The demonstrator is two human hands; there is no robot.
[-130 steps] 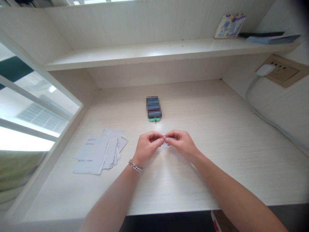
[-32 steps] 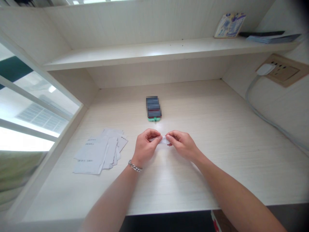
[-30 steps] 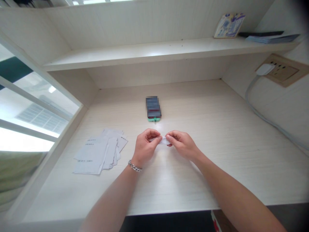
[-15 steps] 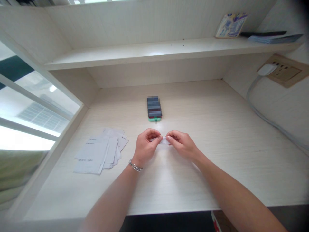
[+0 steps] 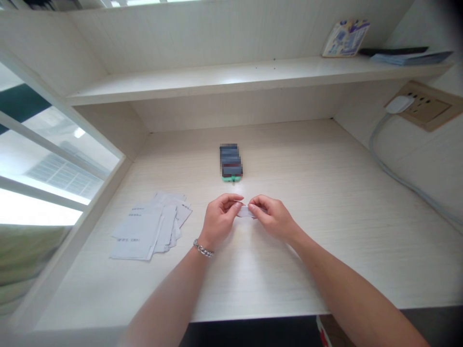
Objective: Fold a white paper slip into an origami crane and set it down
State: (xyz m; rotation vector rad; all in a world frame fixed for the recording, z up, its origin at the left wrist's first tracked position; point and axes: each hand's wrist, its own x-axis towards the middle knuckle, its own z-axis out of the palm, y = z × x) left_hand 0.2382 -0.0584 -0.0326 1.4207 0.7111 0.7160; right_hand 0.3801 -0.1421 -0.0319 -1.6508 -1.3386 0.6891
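Note:
Between my two hands is a small white piece of paper (image 5: 246,211), held low over the desk; it looks folded into a narrow strip. My left hand (image 5: 221,214), with a silver chain bracelet (image 5: 203,248) at its wrist, pinches the paper's left end between thumb and fingers. The right end is gripped by my right hand (image 5: 272,215) in a similar pinch. Fingers cover both ends of the paper. Just beyond my hands lies a phone-like object (image 5: 231,161) with a blurred-out face and a green lower edge.
A loose pile of white paper sheets (image 5: 139,233) with printed lines lies left of my hands. At the back runs a raised shelf (image 5: 217,83) bearing a small patterned box (image 5: 346,38). A grey cable (image 5: 392,176) hangs from the wall socket (image 5: 430,106) on the right.
The fingers of my left hand have loosened and shifted slightly, and more of the folded paper shows between my hands. My right hand has barely moved.

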